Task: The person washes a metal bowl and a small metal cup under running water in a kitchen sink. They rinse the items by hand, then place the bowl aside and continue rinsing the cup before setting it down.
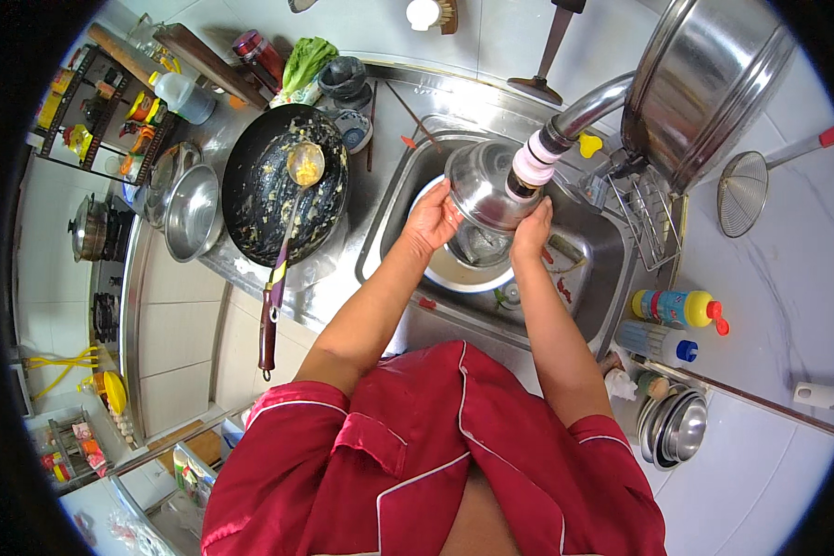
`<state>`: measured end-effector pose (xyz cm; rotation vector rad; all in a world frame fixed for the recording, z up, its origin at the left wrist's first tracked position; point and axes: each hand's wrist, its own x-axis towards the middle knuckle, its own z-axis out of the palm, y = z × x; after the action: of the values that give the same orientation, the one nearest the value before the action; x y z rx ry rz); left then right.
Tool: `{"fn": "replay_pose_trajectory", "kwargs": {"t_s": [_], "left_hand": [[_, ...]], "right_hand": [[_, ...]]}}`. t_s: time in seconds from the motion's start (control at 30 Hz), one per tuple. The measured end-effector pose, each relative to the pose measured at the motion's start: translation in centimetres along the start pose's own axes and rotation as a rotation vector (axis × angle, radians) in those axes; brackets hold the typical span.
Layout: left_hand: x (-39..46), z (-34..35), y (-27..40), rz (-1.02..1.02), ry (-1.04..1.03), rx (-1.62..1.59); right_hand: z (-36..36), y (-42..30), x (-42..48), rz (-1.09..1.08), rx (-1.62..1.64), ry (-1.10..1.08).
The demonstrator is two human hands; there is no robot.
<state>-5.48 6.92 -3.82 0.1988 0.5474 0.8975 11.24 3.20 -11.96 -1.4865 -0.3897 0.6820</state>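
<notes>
My left hand (434, 217) and my right hand (532, 229) hold a stainless steel bowl (481, 182) between them, one at either side. The bowl is tilted beneath the faucet (534, 161), whose pinkish-white nozzle covers part of it from view. Under the bowl, a white basin (452, 283) sits in the steel sink (598, 278), with cloudy liquid and another metal bowl (483, 244) inside. Red scraps (563, 290) and a bit of green leaf (500, 297) lie on the sink floor beside the basin.
Left of the sink, a black wok (257, 201) with food residue holds a ladle (306, 165), its handle jutting past the counter edge. A steel bowl (193, 212) stands beyond it. A large steel pot (702, 90) hangs at upper right, above a wire rack (643, 222) and detergent bottles (674, 308).
</notes>
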Motion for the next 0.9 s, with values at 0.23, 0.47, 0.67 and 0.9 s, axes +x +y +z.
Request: {"fn": "replay_pose_trajectory", "kwargs": {"t_s": [0.23, 0.47, 0.67, 0.9], "left_hand": [[0.6, 0.0, -0.7, 0.022, -0.024, 0.064], [1.7, 0.7, -3.6, 0.037, 0.019, 0.232], [2.0, 2.1, -5.8, -0.012, 0.035, 0.286], [2.6, 1.9, -7.3, 0.078, -0.002, 0.598]], "right_hand": [[-2.3, -1.0, -2.3, -0.301, -0.415, -0.080], [-5.3, -2.1, -4.7, -0.273, -0.463, -0.190], [-7.1, -1.3, -5.6, -0.186, -0.431, -0.170], [-7.8, -1.0, -5.2, -0.050, -0.445, -0.238]]}}
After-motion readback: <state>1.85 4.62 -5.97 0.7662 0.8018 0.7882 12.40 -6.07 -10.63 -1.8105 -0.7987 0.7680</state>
